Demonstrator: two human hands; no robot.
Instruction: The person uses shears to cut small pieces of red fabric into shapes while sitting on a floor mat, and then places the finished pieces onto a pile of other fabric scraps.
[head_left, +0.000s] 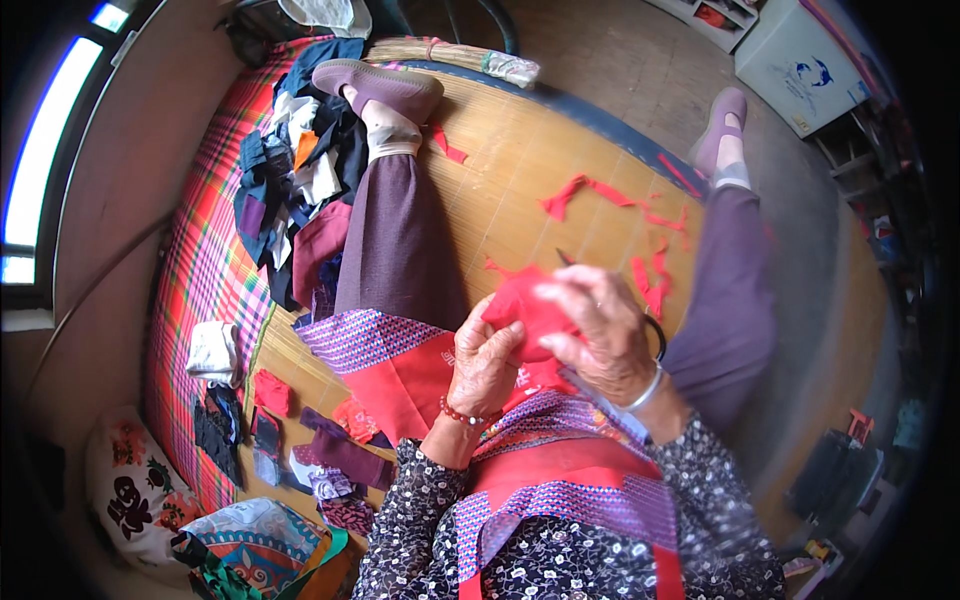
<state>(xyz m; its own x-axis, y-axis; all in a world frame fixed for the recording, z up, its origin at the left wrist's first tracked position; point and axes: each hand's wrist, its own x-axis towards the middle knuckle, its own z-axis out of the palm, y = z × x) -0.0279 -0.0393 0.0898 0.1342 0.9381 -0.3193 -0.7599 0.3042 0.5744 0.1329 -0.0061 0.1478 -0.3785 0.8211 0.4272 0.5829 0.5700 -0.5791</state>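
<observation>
My left hand (484, 352) grips a piece of red cloth (529, 311) between thumb and fingers, above my lap. Over the cloth's right side is my right hand (604, 322), blurred, its thumb and fingers spread apart. Whether it pinches the cloth cannot be made out. A black loop (660, 337), which looks like a scissors handle, shows beside the right palm; the rest of that tool is mostly hidden. Red and patterned apron fabric (405, 375) covers my lap. Thin red cloth scraps (581, 191) lie between my legs on the bamboo mat (510, 150).
A heap of mixed cloth pieces (304, 172) lies beside my left leg. Smaller folded pieces (352, 454) and a white folded cloth (212, 351) are at left. A patterned bag (259, 540) stands near my left elbow. A straw broom (435, 52) lies along the mat's far edge.
</observation>
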